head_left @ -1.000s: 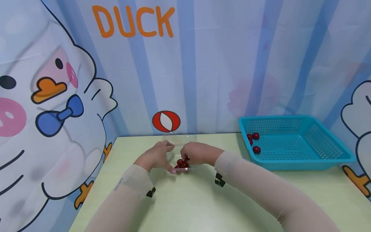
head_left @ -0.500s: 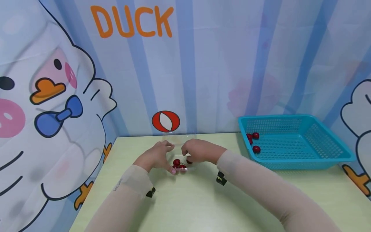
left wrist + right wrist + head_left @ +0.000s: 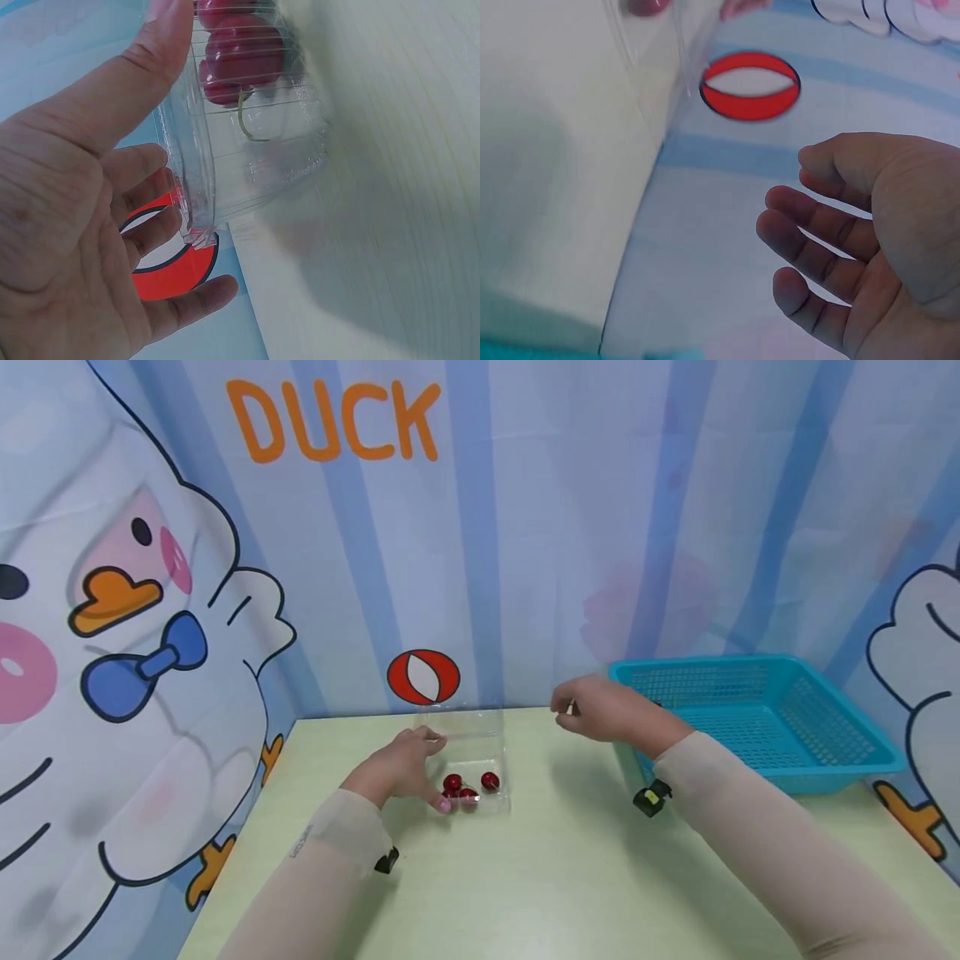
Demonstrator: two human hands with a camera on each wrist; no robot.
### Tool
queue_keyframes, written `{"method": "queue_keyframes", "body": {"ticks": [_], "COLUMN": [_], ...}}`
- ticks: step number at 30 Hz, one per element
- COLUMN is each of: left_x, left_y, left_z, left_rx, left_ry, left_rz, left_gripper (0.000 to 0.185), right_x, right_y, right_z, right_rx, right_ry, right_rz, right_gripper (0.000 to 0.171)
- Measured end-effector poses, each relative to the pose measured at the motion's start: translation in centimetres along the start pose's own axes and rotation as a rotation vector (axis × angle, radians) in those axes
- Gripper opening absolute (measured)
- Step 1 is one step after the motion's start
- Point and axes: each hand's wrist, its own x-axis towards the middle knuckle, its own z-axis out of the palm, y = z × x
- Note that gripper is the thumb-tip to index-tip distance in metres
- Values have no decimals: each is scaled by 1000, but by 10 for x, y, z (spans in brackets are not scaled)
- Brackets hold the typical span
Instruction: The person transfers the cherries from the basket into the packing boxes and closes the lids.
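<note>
Leftmost, the backdrop [image 3: 112, 610] carries a cartoon duck with a blue bow tie, and above it the orange word "DUCK" [image 3: 333, 420] reads clearly; a faint line of print on the left sleeve [image 3: 302, 842] is too small to make out. Next along, the left hand [image 3: 397, 770] rests on the pale green worktop [image 3: 525, 877] against the left wall of a clear plastic tub [image 3: 472, 768], thumb and fingers [image 3: 161, 60] lying fairly straight along its side. Three red cherries [image 3: 468, 787] sit in the near end of the tub, just right of the left thumb, so this hand is by far the nearer one to them. A curved green stem shows through the ribbed wall in the left wrist view. The tub's long axis runs from the person toward the backdrop, below a red and white oval [image 3: 423, 677]. Further right, the right hand [image 3: 600, 710] hovers above the worktop, between tub and teal basket [image 3: 825, 743], well apart from the cherries, which lie down and to its left. Its fingers [image 3: 810, 225] are loosely curled; the right wrist view shows nothing in them.
</note>
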Motion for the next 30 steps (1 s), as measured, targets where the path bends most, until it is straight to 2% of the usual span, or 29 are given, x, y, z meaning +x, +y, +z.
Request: {"method": "queue_keyframes", "body": {"ticks": [5,8,14,18,22,26,30], "left_x": [0,-1,-1,0,1,1,0], "left_y": [-1,-2,-3,-2,-3,-2,-1], "left_z": [0,0,1,2,2,1,1], "left_rx": [3,-4,-2,-1,0,1,-3], "left_ry": [3,10,13,13,8,4,4], "left_rz": [2,-2,11,15,8,4,1], "left_gripper": [120,120,119,119,120,119,119], "right_x": [-22,-30,-35,-33,-26,-20,-20], "right_y": [35,56,104,129,142,146,141], "right_z": [-26,-36,-42,-44,-45,-41,-34], "right_rx": [62,61,89,134,169,160,88], "right_ry": [31,12,-78,-176,-255,-298,-311], "right_rz": [108,154,215,299,376,400,412], "right_gripper": [26,30,28,28,16,38,43]}}
